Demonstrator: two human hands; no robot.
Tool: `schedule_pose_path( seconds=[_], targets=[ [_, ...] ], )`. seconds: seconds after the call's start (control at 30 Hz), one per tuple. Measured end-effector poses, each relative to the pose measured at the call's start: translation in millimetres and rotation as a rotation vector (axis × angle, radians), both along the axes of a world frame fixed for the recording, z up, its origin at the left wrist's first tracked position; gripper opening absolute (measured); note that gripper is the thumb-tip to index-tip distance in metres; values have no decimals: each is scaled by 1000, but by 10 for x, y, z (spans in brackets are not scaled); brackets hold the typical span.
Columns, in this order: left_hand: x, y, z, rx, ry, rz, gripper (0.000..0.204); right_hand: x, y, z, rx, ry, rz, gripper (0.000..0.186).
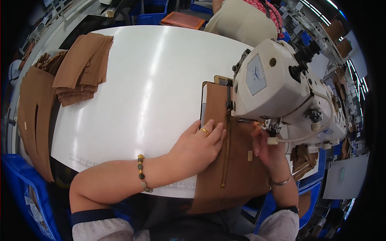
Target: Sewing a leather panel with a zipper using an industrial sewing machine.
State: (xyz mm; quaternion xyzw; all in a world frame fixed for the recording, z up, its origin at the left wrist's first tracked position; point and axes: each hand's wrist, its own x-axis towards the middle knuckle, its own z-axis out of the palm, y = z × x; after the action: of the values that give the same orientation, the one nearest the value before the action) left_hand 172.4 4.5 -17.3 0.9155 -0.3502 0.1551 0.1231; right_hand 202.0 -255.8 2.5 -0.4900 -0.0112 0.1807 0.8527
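Note:
A brown fabric panel (241, 176) lies under the sewing machine (261, 80) and hangs over the table's near edge. A narrow darker strip (224, 164) with a squared end runs lengthwise along it, and a small pale label (250, 156) sits to its right. My left hand (201, 145) lies flat on the panel left of this strip, fingers stretched out and holding nothing. Close to the needle area, my right hand (266, 146) is open with its fingers extended beside the presser foot. The machine's parts partly cover those fingertips.
Folded brown fabric pieces (82, 64) are stacked at the table's far left, beside slit brown panels (35, 116) draped over the edge. Blue bins (28, 201) stand at lower left. More brown pieces (303, 160) lie right of the machine. A person (241, 22) sits beyond the white table (173, 80).

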Motion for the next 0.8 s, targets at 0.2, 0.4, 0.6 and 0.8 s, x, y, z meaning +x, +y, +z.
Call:
schedule_pose_path(
  seconds=[0.2, 0.4, 0.6, 0.8],
  targets=[
    [-41, 27, -63, 5, -25, -7, 46, -237, 80, 454, -809, -237, -32, 26],
    [-60, -33, -64, -93, -53, 6, 45, -421, -1183, 831, -899, -1020, -744, 45],
    [-58, -34, -39, -24, -15, -25, 45, 394, -2984, 1586, -1432, -806, -1387, 36],
    [-135, 3, -119, -49, -44, -48, 44, 752, -5531, 2132, -1781, -658, -816, 45]
  ],
)
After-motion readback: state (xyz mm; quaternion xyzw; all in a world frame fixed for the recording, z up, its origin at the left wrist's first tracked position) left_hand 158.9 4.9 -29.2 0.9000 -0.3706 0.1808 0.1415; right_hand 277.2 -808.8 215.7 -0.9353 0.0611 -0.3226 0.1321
